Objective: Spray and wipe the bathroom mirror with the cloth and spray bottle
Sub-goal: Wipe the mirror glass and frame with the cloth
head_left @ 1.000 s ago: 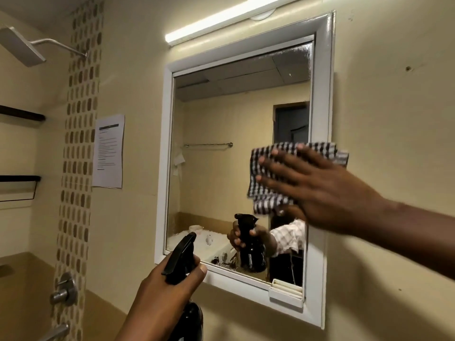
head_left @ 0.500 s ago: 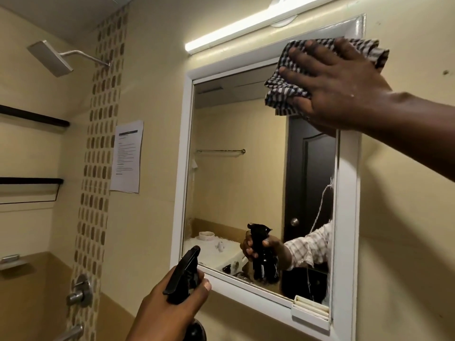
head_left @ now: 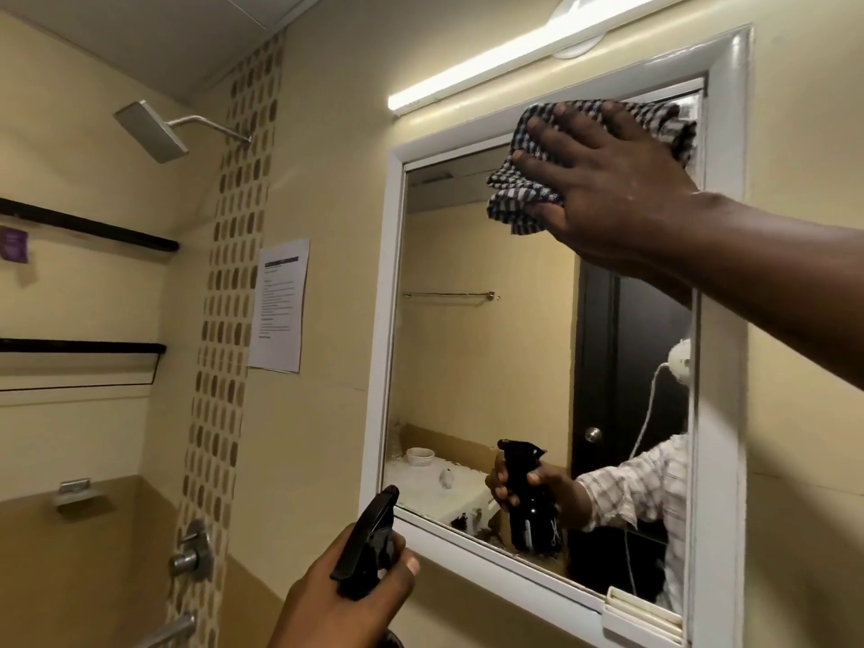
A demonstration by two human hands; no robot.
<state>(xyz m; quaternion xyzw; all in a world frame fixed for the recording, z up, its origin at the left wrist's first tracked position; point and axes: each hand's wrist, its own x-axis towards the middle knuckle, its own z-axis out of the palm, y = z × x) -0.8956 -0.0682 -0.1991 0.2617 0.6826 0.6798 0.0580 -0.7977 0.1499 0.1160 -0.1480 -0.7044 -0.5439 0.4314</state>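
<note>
While the right hand (head_left: 603,180) presses flat with fingers spread and straight, the checked cloth (head_left: 519,194) lies trapped between its palm and the upper right part of the mirror (head_left: 486,357), bunching out past the fingertips toward the left and past the knuckles toward the white frame (head_left: 722,320) at the top right corner. Below and to the left of that hand, well apart from it, the left hand (head_left: 336,596) has its fingers curled round the black spray bottle (head_left: 367,542), whose nozzle points up toward the lower left corner of the frame, just beside it. Above the right hand a lit tube light (head_left: 491,63) runs along the wall. Far to the left of both hands hang a shower head (head_left: 149,130) and a printed notice (head_left: 279,305).
</note>
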